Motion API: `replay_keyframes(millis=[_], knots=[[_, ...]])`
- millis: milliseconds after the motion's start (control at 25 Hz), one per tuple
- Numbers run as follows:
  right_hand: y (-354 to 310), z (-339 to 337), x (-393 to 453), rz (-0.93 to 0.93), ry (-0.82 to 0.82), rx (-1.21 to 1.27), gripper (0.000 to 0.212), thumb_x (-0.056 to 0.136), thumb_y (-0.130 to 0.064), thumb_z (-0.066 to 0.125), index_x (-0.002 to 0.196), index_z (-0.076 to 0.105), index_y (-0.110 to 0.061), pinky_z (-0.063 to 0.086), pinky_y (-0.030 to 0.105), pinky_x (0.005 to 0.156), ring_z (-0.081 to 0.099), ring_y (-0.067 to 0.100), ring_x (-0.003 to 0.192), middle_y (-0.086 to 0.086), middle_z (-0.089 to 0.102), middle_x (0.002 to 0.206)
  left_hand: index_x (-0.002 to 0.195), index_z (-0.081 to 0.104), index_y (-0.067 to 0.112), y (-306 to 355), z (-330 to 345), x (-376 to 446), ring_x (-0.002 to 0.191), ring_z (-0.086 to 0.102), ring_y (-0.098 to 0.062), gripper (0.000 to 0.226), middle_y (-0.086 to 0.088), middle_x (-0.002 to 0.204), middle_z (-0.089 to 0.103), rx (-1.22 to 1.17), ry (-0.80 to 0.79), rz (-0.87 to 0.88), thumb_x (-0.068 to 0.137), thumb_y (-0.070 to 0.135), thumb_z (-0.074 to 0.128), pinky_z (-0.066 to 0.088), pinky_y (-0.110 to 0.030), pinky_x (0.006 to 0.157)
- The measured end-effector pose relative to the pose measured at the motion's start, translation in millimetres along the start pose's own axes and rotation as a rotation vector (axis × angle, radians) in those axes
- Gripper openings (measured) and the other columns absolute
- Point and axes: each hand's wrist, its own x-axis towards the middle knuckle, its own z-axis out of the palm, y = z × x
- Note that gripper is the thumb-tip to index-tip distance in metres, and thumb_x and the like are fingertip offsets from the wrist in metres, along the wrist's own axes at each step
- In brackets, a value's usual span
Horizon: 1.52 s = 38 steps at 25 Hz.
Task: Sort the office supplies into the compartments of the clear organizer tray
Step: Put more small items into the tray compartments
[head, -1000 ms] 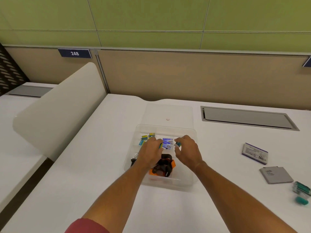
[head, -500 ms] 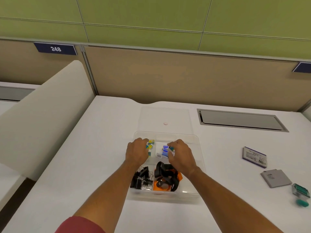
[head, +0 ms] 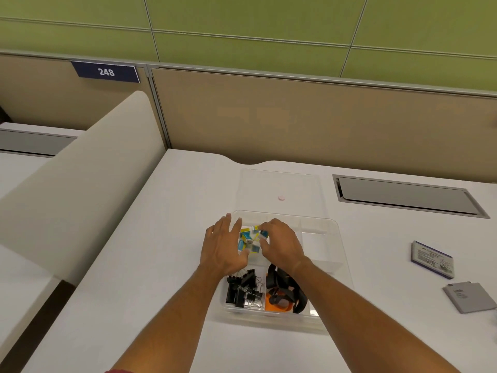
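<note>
The clear organizer tray (head: 332, 267) sits on the white desk in front of me. Several small blue-and-yellow boxes (head: 250, 239) lie in its far left compartment. My left hand (head: 224, 246) hovers over that compartment's left side with fingers spread, holding nothing. My right hand (head: 281, 243) curls over the same pile, its fingertips pinching one small box (head: 263, 233). Black binder clips (head: 242, 289) fill the near left compartment. A black and orange tape dispenser (head: 285, 292) lies in the near middle compartment.
The tray's clear lid (head: 279, 189) lies flat just behind it. To the right on the desk are a purple-edged box (head: 432, 263) and a grey box (head: 469, 296). A grey cable hatch (head: 406, 196) sits at the far right. A beige divider (head: 75, 184) stands on the left.
Both hands shifted left within the tray to the far left compartment. The left hand's fingers spread open. More small boxes now lie piled in that compartment.
</note>
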Motion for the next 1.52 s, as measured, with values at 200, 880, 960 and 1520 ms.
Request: replay_keyframes(millis=[200, 880, 960, 1520], knots=[[-3, 3, 2, -0.002, -0.062, 0.038, 0.057, 0.088, -0.011, 0.061, 0.142, 0.044, -0.019, 0.031, 0.031, 0.111, 0.039, 0.023, 0.135, 0.007, 0.042, 0.147, 0.152, 0.012, 0.022, -10, -1, -5, 0.147, 0.011, -0.025, 0.087, -0.011, 0.16, 0.011, 0.015, 0.005, -0.016, 0.083, 0.059, 0.05, 0.013, -0.04, 0.117], [57, -29, -71, 0.169, 0.043, -0.258, 0.077, 0.09, -0.056, 0.042, 0.152, 0.013, -0.021, 0.014, 0.04, 0.119, 0.012, 0.027, 0.148, 0.01, 0.01, 0.162, 0.152, -0.004, 0.026, 67, -3, -11, 0.148, -0.011, -0.025, 0.089, -0.007, 0.161, -0.01, 0.018, -0.02, 0.14, 0.086, 0.067, 0.039, -0.007, -0.044, 0.119], [71, -36, -85, 0.199, 0.051, -0.281, 0.079, 0.09, -0.058, 0.04, 0.153, 0.011, -0.02, 0.012, 0.041, 0.12, 0.01, 0.028, 0.149, 0.01, 0.008, 0.162, 0.152, -0.006, 0.029, 86, 1, -12, 0.148, -0.011, -0.025, 0.088, -0.005, 0.161, -0.012, 0.028, -0.033, 0.151, 0.086, 0.067, 0.039, -0.01, -0.045, 0.118], [188, -90, -168, 0.367, 0.076, -0.28, 0.081, 0.091, -0.061, 0.035, 0.153, 0.004, -0.019, 0.005, 0.042, 0.121, 0.003, 0.029, 0.15, 0.013, 0.001, 0.162, 0.151, -0.01, 0.027, 227, 38, -16, 0.147, -0.014, -0.026, 0.091, -0.008, 0.16, -0.015, 0.105, -0.061, 0.27, 0.084, 0.071, 0.033, -0.018, -0.041, 0.111]])
